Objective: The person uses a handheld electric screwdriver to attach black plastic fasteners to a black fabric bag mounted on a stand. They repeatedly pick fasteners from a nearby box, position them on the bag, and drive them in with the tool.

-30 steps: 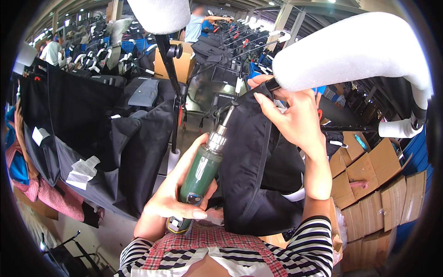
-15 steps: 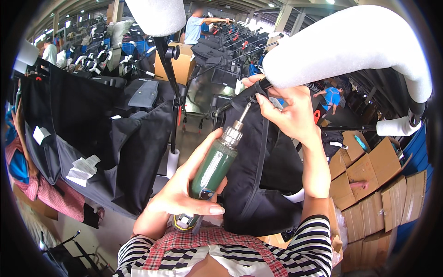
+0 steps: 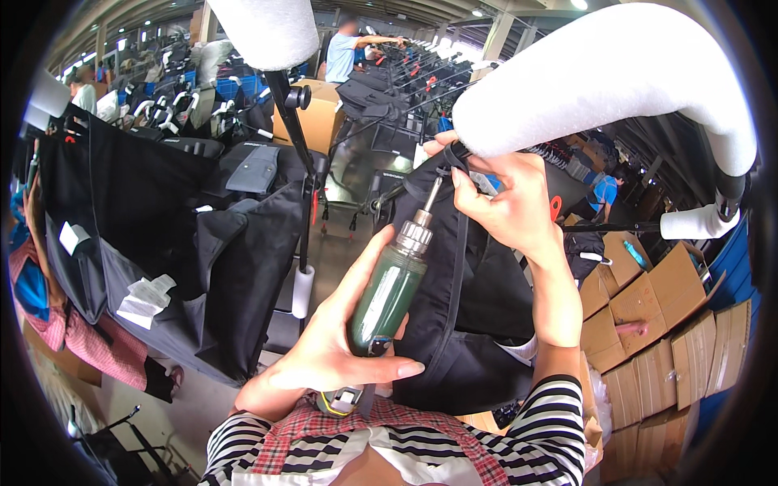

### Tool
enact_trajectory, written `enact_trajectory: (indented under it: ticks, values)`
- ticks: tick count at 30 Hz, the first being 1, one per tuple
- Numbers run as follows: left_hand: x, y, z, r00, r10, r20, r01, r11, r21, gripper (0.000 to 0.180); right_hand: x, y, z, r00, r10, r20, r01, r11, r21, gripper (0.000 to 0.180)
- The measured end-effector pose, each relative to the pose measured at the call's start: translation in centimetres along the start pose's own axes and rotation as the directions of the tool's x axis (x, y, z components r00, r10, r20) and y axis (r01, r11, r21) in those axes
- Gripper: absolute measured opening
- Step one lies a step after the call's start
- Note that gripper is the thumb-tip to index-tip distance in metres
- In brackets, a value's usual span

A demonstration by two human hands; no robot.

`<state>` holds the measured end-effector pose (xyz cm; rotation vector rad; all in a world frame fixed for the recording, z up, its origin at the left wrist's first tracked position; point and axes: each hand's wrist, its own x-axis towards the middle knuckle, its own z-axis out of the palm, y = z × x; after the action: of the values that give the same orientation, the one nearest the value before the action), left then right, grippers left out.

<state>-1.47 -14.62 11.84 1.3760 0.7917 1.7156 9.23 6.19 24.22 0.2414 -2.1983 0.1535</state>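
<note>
Wrapped round the green body of an electric screwdriver (image 3: 391, 293), my left hand (image 3: 332, 344) points its bit up and away from me. The bit's tip meets a small dark fitting on a black strap of the black fabric seat (image 3: 429, 316). At the top of that fabric, my right hand (image 3: 510, 194) pinches the strap against a black tube. The tube ends in a thick white foam-wrapped handle (image 3: 608, 73) just above the right hand. Fingers hide part of the fitting, so whether a screw sits there cannot be made out.
Another black fabric seat (image 3: 162, 243) with white labels hangs at left beside a black frame tube (image 3: 293, 130) topped by white foam (image 3: 267, 32). Open cardboard boxes (image 3: 648, 300) stand at right. Coworkers (image 3: 342, 57) stand among black frames farther off.
The screwdriver and my left hand have moved slightly right, and the bit has come nearer the fitting. My right hand keeps its pinch. A coworker at right has shifted.
</note>
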Motion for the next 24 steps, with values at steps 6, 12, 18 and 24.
enact_trajectory:
  ticks: [6, 12, 18, 24]
  values:
    - [0.5, -0.4, 1.1, 1.000, -0.008, -0.007, 0.007, 0.991, -0.134, 0.118, -0.2, -0.2, -0.1, 1.000, 0.018, 0.006, -0.018, 0.998, -0.061, 0.024]
    - [0.9, -0.2, 2.0, 0.997, -0.036, 0.063, 0.059, 0.905, -0.421, 0.114, -0.7, 0.1, -0.6, 0.996, 0.046, 0.080, -0.037, 0.994, -0.107, 0.028]
    - [-0.4, -2.8, 0.2, 0.978, -0.013, 0.210, 0.113, 0.876, -0.469, 0.136, -1.8, -0.6, -2.4, 0.999, 0.033, 0.028, -0.033, 0.999, 0.006, 0.032]
    - [-0.2, -8.6, -0.2, 0.778, 0.080, 0.623, 0.303, 0.820, -0.485, 0.137, -11.9, -0.3, -10.0, 0.912, 0.408, -0.040, -0.410, 0.904, -0.121, 0.028]
